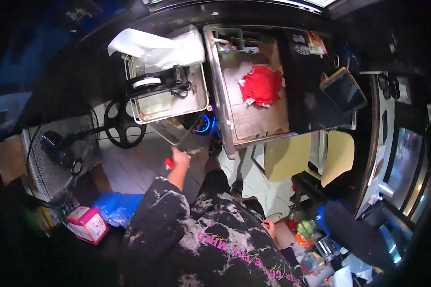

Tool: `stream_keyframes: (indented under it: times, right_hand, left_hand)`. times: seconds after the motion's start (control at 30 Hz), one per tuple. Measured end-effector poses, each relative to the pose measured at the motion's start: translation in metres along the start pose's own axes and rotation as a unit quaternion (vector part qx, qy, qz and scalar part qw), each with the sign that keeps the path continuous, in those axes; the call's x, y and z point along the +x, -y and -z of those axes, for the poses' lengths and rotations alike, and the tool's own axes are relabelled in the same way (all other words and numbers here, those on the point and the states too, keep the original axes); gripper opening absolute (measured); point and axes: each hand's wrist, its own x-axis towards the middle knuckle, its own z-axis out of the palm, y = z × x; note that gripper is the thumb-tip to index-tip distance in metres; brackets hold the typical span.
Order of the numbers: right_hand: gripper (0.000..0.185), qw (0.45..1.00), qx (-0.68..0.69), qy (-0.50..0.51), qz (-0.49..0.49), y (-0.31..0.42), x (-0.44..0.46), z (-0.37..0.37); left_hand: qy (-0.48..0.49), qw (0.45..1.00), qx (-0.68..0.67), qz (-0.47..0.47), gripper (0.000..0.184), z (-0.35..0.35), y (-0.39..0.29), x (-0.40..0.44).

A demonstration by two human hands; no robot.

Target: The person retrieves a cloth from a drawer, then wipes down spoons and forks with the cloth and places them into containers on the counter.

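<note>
My left hand [181,157] reaches out over the floor, its fingers closed round a small red piece [169,163] whose kind I cannot make out. Low beside my shirt, my right hand [269,227] shows only in part, and its fingers are too small and hidden to read. On the wooden desk top [242,122] lies a pile of red fabric-like pieces [261,86] with white tags or corners sticking out. That pile is well apart from both hands. Nearest to my left hand is a clear bin [177,136] below the desk.
Left of the desk, a white wire-edged tray [153,112] holds a black tape dispenser [153,82]. A floor fan [62,143] stands at the left, near a pink box [87,225] and blue bags [119,209]. Yellow chairs [287,158] and a tablet [344,91] are to the right.
</note>
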Motion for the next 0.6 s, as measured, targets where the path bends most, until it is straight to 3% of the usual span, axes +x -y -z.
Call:
stream_keyframes:
  times: [0.07,0.13,0.2,0.27,0.37,0.4,0.47,0.57,0.6]
  right_hand:
    - [0.017,0.998,0.06,0.02,-0.024,-0.006,-0.001,-0.005]
    - [0.017,0.999,0.04,0.011,-0.024,-0.017,-0.009,-0.012]
    - [0.017,0.995,0.092,-0.007,-0.05,-0.032,-0.015,-0.021]
    - [0.017,0.994,0.091,0.011,-0.064,-0.052,-0.018,-0.027]
    - [0.018,0.987,0.155,-0.005,-0.041,-0.092,-0.024,-0.044]
    - [0.018,0.985,0.167,-0.014,-0.042,-0.102,-0.026,-0.05]
    - [0.02,0.975,0.22,-0.007,-0.015,-0.125,-0.028,-0.059]
    - [0.021,0.986,0.15,-0.033,0.065,-0.126,-0.034,-0.05]
    - [0.022,0.974,0.205,-0.031,0.095,-0.123,-0.037,-0.047]
  left_hand:
    - [-0.227,0.968,-0.019,0.101,0.034,-0.021,0.04,-0.005]
    - [-0.172,0.965,-0.169,0.103,0.035,-0.003,0.075,-0.019]
    - [-0.214,0.887,-0.388,0.127,0.039,0.008,0.088,-0.028]
    - [-0.285,0.877,-0.371,0.113,0.046,0.005,0.085,-0.016]
    - [-0.239,0.793,-0.558,-0.046,0.05,0.023,0.045,-0.036]
    - [-0.244,0.799,-0.547,-0.055,0.05,0.02,0.021,-0.034]
    - [-0.169,0.744,-0.631,-0.143,0.047,0.006,-0.031,-0.027]
    - [-0.18,0.76,-0.579,-0.236,0.044,0.024,-0.133,-0.128]
    - [-0.166,0.761,-0.575,-0.251,0.043,0.027,-0.167,-0.168]
